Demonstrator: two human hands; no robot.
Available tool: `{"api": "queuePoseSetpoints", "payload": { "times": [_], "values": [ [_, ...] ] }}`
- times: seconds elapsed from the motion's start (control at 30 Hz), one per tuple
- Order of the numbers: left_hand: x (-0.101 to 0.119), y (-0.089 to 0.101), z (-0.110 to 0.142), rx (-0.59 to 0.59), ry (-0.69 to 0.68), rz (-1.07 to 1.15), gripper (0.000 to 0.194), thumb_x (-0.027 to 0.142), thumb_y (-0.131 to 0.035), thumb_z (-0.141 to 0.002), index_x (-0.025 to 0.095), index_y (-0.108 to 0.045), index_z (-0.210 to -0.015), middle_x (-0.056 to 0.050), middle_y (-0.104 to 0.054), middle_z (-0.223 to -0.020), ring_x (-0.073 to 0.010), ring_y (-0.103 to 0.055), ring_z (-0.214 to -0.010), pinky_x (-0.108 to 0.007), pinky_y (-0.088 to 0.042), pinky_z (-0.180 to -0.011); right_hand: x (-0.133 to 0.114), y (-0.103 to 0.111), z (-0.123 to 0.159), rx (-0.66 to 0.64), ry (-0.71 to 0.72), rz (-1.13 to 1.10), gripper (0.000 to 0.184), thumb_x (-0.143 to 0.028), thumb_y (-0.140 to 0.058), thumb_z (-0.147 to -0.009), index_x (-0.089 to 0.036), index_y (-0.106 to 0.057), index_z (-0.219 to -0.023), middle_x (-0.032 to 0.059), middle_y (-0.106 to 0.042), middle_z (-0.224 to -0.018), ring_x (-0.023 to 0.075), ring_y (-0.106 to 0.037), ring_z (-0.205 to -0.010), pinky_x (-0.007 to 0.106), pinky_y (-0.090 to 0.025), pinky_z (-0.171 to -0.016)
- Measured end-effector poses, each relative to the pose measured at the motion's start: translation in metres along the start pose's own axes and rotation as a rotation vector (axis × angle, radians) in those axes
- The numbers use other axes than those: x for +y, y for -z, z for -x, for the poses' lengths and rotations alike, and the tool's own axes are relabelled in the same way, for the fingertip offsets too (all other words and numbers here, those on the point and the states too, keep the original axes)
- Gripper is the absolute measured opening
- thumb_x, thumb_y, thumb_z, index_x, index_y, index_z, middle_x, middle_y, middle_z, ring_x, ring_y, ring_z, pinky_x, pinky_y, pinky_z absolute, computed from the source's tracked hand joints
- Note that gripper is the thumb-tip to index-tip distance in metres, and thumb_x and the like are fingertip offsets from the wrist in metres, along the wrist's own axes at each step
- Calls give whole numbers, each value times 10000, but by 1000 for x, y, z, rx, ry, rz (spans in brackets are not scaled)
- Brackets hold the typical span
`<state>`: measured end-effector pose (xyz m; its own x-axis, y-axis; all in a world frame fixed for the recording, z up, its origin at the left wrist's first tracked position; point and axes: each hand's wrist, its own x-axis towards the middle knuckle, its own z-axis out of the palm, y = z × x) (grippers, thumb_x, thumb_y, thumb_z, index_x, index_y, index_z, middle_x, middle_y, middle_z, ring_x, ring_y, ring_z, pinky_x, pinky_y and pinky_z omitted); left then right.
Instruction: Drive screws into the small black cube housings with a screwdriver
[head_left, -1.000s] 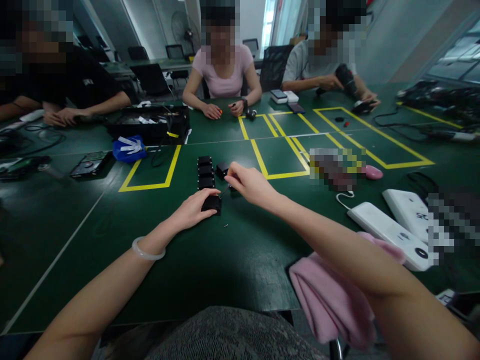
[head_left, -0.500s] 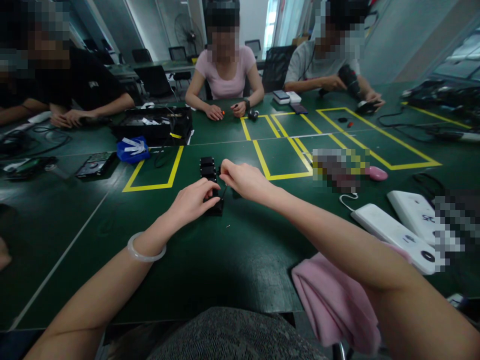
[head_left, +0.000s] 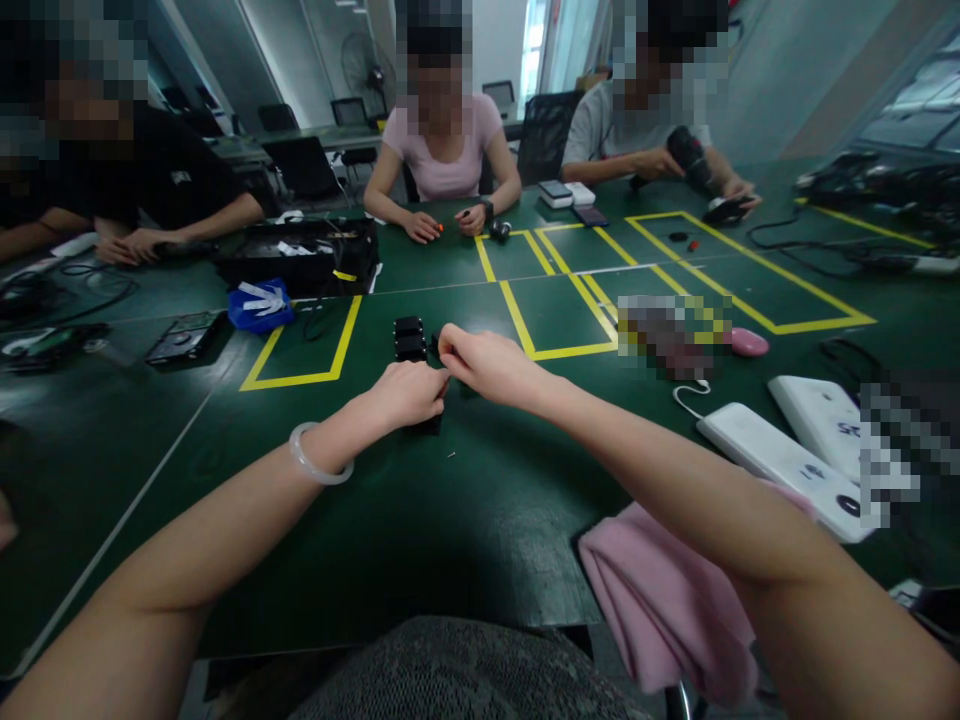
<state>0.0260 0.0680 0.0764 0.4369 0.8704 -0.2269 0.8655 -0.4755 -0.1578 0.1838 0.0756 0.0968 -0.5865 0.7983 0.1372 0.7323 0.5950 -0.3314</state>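
My left hand [head_left: 411,392] is closed, with its fingertips pinched together just below my right hand. What they pinch, if anything, is too small to make out. My right hand [head_left: 480,362] is curled round a slim dark screwdriver [head_left: 435,345]; only a bit of its black end shows beside the fist. Under and beyond my left hand lies a row of black box-shaped blocks [head_left: 409,338] with small shiny dots along their edges. My left hand covers the middle of the row. A tiny metal screw [head_left: 451,455] rests on the green table [head_left: 517,540] nearer to me.
Yellow tape [head_left: 574,352] marks rectangles on the table. A blue bag [head_left: 259,306] and a black case [head_left: 300,262] stand at the left. White power banks [head_left: 787,470], a pink mouse [head_left: 750,342] and a pink cloth [head_left: 664,590] are at the right. Co-workers sit opposite.
My left hand has turned over and moved right, closing its fingers against my right hand's fingertips. The dark shaft below my right fist is now hidden. My right hand has barely moved.
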Motion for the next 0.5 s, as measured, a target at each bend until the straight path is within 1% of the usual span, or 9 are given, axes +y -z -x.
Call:
{"api": "queuePoseSetpoints", "payload": {
  "times": [0.1,0.27,0.37,0.5],
  "values": [
    [1,0,2,2,-13,-21,194,237,-523,-908,163,-665,-1018,-110,-730,-911,-277,-709,-862,-365,-548,-745,1,0,0,11,0,1,211,-266,-415,-1001,-175,-563,-1121,96,-707,-950,200,-580,-760,278,-264,-595],
    [1,-1,4,-3,-30,-42,245,233,-457,-948,135,-656,-1054,-144,-730,-947,-306,-717,-867,-391,-555,-727,1,-3,-1,35,12,-8,198,-266,-412,-1001,-181,-565,-1093,90,-700,-926,199,-575,-758,278,-265,-599],
    [2,-2,3,0,-27,-50,248,240,-456,-950,135,-648,-1065,-144,-731,-943,-299,-720,-857,-378,-554,-714,2,-4,-2,41,29,-29,181,-261,-408,-997,-182,-558,-1063,83,-688,-897,195,-567,-743,278,-272,-600],
    [2,-2,4,-6,-10,-26,229,241,-460,-951,141,-635,-1061,-131,-729,-955,-297,-721,-886,-379,-558,-743,5,-3,-2,40,62,-61,164,-217,-421,-968,-179,-551,-1060,68,-674,-881,182,-545,-713,277,-278,-608]
  ]
}}
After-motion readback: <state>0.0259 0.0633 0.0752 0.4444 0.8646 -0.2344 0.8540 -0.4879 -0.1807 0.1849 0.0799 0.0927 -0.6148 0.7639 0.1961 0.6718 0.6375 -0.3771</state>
